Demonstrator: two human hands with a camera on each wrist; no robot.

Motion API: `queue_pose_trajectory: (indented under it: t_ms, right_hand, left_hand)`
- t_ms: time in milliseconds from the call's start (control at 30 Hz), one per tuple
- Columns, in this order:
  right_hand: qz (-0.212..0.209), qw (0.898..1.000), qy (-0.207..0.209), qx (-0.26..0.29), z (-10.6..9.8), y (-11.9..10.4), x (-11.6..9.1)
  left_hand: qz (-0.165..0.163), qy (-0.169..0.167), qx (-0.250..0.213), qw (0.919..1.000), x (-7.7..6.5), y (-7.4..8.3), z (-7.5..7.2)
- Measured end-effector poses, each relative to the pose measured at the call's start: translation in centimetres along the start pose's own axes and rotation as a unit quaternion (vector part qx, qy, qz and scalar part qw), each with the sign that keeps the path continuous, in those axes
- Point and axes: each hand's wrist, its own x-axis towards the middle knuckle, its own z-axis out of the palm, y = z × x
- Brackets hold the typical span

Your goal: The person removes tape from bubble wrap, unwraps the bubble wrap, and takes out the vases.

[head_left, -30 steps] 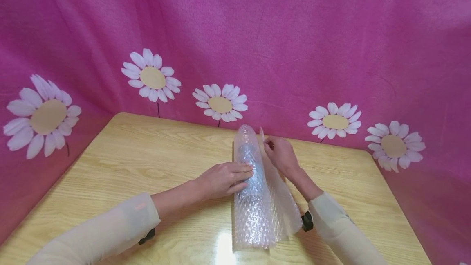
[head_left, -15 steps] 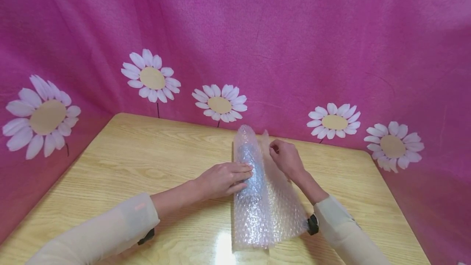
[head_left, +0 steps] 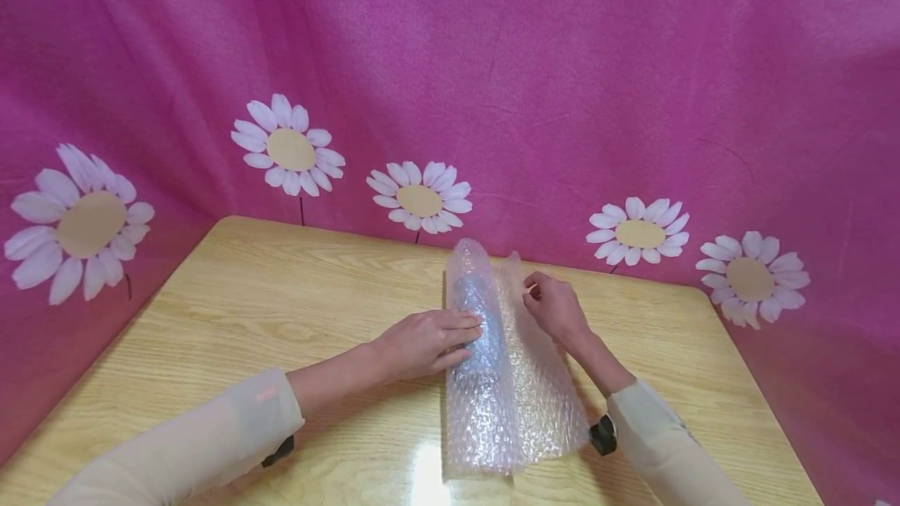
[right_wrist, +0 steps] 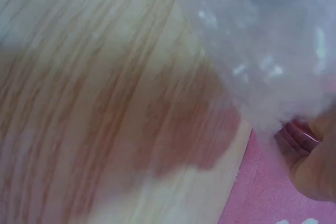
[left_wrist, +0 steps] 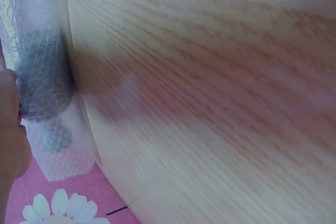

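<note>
Item (left_wrist: 46, 80): dark, inside the bubble wrap (head_left: 485, 424), lying on the counter (head_left: 316, 279) | left hand (head_left: 427, 342): fingers laid across the bubble wrap | right hand (head_left: 557, 309): narrow, apparently pinching the flap (head_left: 537, 381) | advice: steady the item, pull the flap evenly flat, avoid creases, roll snugly without popping bubbles
</note>
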Motion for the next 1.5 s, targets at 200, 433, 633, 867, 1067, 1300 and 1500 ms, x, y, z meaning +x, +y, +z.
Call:
queue_pose_trajectory:
  t_ms: [200,433,633,867,1067,1300,1500]
  right_hand:
    - [0.005,1.0,-0.001,-0.004,0.1,0.6,-0.2]
    - [0.02,1.0,-0.012,0.001,0.0,1.2,-0.6]
    - [0.037,0.999,-0.021,0.009,0.1,1.8,-1.1]
    - [0.047,0.999,-0.021,0.018,0.2,2.3,-1.8]
    - [0.058,0.998,-0.027,0.016,0.1,2.5,-2.2]
    - [0.064,0.997,-0.036,0.011,0.1,2.9,-2.5]
    - [0.078,0.996,-0.047,-0.002,0.0,3.1,-2.7]
  left_hand:
    - [0.001,-0.002,-0.005,1.0,0.1,-0.1,0.0]
    - [0.005,0.01,-0.014,0.9998,0.1,-0.3,0.0]
    - [0.012,0.015,-0.014,0.9997,0.1,-0.5,0.0]
    - [0.013,0.018,-0.019,0.9996,0.0,-0.5,0.0]
    - [0.018,0.024,-0.025,0.9992,0.0,-0.6,0.2]
    - [0.018,0.023,-0.026,0.9992,0.0,-0.6,0.0]
    - [0.017,0.02,-0.021,0.9994,0.0,-0.5,-0.2]
